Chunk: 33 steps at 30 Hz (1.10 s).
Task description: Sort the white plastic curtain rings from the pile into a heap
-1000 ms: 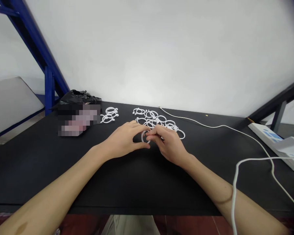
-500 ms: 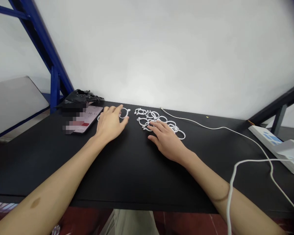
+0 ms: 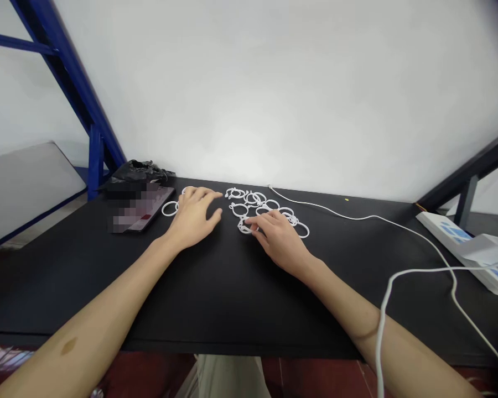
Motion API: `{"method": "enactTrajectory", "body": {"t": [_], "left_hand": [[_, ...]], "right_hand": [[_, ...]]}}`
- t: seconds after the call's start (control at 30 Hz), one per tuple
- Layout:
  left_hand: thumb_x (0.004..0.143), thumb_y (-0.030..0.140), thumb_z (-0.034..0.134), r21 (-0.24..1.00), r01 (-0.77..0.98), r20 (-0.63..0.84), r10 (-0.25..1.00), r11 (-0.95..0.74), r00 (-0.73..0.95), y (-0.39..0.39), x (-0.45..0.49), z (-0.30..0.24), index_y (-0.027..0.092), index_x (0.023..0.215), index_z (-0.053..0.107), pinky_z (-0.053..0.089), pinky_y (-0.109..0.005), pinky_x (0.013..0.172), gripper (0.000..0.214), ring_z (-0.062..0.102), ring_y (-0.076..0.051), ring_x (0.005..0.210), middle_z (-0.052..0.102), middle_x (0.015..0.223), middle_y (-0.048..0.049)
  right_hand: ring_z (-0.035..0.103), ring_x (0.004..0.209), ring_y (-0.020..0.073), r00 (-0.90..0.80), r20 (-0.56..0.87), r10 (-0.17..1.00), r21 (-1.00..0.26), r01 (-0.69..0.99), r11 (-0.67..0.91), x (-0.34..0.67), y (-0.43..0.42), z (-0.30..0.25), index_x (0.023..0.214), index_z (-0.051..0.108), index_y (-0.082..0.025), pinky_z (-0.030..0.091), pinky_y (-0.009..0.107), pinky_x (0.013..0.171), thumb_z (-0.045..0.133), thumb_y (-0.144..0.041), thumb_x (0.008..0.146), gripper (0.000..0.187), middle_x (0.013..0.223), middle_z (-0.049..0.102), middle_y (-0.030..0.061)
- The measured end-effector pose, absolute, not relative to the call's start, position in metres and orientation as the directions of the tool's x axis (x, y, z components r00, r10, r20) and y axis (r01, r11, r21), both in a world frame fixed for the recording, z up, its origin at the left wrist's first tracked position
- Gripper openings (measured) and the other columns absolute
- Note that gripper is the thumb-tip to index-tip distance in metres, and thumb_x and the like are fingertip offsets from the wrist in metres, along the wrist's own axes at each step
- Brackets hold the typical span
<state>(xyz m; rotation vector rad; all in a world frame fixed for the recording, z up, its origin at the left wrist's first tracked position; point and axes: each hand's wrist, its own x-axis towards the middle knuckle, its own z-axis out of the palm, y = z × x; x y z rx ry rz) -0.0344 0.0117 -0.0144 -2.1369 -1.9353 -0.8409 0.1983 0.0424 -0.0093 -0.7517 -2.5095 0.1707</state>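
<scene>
Several thin white plastic rings with small knobs, like curtain rings (image 3: 257,200), lie in a loose pile on the black table (image 3: 232,298). My right hand (image 3: 280,240) is at the near edge of that pile, thumb and fingers pinched on one white ring (image 3: 244,228). The fingers hide part of this ring. Farther left, my left hand (image 3: 195,218) hovers with fingers spread and thumb apart, holding nothing. Beside and behind it are a second white ring (image 3: 170,209) and part of another ring (image 3: 187,189), both partly covered by the hand.
A phone (image 3: 155,204) lies at the left, in front of a crumpled black plastic bag (image 3: 139,170). A white cable (image 3: 336,210) runs across the right side, and a loop passes over my right forearm. White boxes (image 3: 452,237) sit at the far right. A pale wall (image 3: 257,99) rises behind.
My right hand has closed its fingers on a ring at the pile's near edge. My left hand has shifted slightly right, away from the phone, uncovering a ring on its left.
</scene>
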Motion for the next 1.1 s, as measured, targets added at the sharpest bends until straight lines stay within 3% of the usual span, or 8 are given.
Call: {"method": "enactTrajectory", "body": {"t": [0.1, 0.23, 0.43, 0.5, 0.63, 0.8, 0.93, 1.1], "left_hand": [[0.09, 0.033, 0.048, 0.305, 0.879, 0.464, 0.863, -0.367, 0.199, 0.005, -0.022, -0.01, 0.023, 0.127, 0.056, 0.035, -0.049, 0.106, 0.039, 0.046, -0.027, 0.115, 0.059, 0.124, -0.0068], [0.089, 0.036, 0.052, 0.395, 0.795, 0.398, 0.865, -0.461, 0.304, -0.003, -0.01, -0.008, 0.021, 0.137, 0.048, 0.039, -0.046, 0.104, 0.049, 0.046, -0.027, 0.117, 0.059, 0.128, -0.0082], [0.091, 0.036, 0.049, 0.367, 0.812, 0.379, 0.87, -0.453, 0.315, -0.002, -0.006, -0.008, 0.021, 0.134, 0.051, 0.042, -0.044, 0.1, 0.045, 0.051, -0.026, 0.111, 0.063, 0.12, -0.0079], [0.092, 0.034, 0.045, 0.3, 0.895, 0.443, 0.879, -0.33, 0.176, 0.003, -0.012, -0.008, 0.021, 0.13, 0.054, 0.038, -0.048, 0.103, 0.041, 0.05, -0.029, 0.116, 0.062, 0.123, -0.01], [0.092, 0.047, 0.044, 0.261, 0.952, 0.538, 0.794, 0.16, -0.281, 0.012, -0.04, -0.008, 0.017, 0.136, 0.048, 0.029, -0.063, 0.104, 0.053, 0.036, -0.043, 0.13, 0.046, 0.141, -0.0194], [0.091, 0.056, 0.04, 0.275, 0.893, 0.374, 0.816, 0.356, -0.44, 0.017, -0.069, -0.015, 0.008, 0.13, 0.052, 0.038, -0.068, 0.092, 0.063, 0.038, -0.05, 0.127, 0.042, 0.14, -0.0296], [0.091, 0.052, 0.042, 0.219, 0.94, 0.514, 0.787, 0.262, -0.34, 0.014, -0.062, -0.01, 0.008, 0.125, 0.057, 0.034, -0.061, 0.101, 0.057, 0.038, -0.045, 0.126, 0.046, 0.136, -0.0258], [0.093, 0.049, 0.046, 0.276, 0.932, 0.555, 0.831, -0.234, 0.045, 0.003, -0.029, 0.001, 0.018, 0.125, 0.056, 0.04, -0.045, 0.103, 0.046, 0.046, -0.03, 0.118, 0.058, 0.123, -0.0109]], "right_hand": [[0.056, 0.095, 0.0222, -0.629, 0.518, 0.579, -0.373, 0.444, 0.815, 0.196, 0.039, -0.011, 0.119, 0.058, -0.022, 0.047, 0.041, 0.088, 0.05, -0.012, 0.093, 0.028, 0.098, 0.066, 0.0062], [0.06, 0.09, 0.0174, -0.548, 0.544, 0.636, -0.528, 0.366, 0.767, 0.192, 0.037, -0.012, 0.126, 0.051, -0.024, 0.051, 0.036, 0.085, 0.049, -0.013, 0.093, 0.035, 0.101, 0.062, 0.0052], [0.058, 0.083, 0.0154, -0.537, 0.543, 0.646, -0.535, 0.371, 0.759, 0.19, 0.036, -0.01, 0.134, 0.046, -0.022, 0.053, 0.034, 0.082, 0.048, -0.013, 0.09, 0.046, 0.094, 0.057, 0.0037], [0.058, 0.083, 0.0152, -0.543, 0.526, 0.655, -0.544, 0.378, 0.749, 0.191, 0.035, -0.01, 0.131, 0.048, -0.022, 0.053, 0.033, 0.081, 0.048, -0.012, 0.089, 0.043, 0.093, 0.056, 0.0034], [0.058, 0.082, 0.0141, -0.555, 0.499, 0.665, -0.572, 0.366, 0.734, 0.192, 0.035, -0.011, 0.129, 0.049, -0.022, 0.053, 0.032, 0.08, 0.049, -0.012, 0.088, 0.042, 0.095, 0.057, 0.0032], [0.058, 0.081, 0.0139, -0.535, 0.517, 0.669, -0.587, 0.347, 0.731, 0.193, 0.036, -0.011, 0.128, 0.049, -0.023, 0.053, 0.032, 0.079, 0.05, -0.014, 0.089, 0.04, 0.096, 0.058, 0.0032], [0.059, 0.078, 0.014, -0.453, 0.515, 0.728, -0.64, 0.361, 0.678, 0.192, 0.036, -0.008, 0.12, 0.053, -0.021, 0.053, 0.031, 0.076, 0.053, -0.019, 0.089, 0.031, 0.092, 0.06, 0.0028], [0.063, 0.076, 0.015, -0.366, 0.499, 0.785, -0.698, 0.366, 0.615, 0.191, 0.034, -0.005, 0.105, 0.055, -0.022, 0.052, 0.03, 0.074, 0.054, -0.027, 0.091, 0.015, 0.088, 0.067, 0.0027]]}}
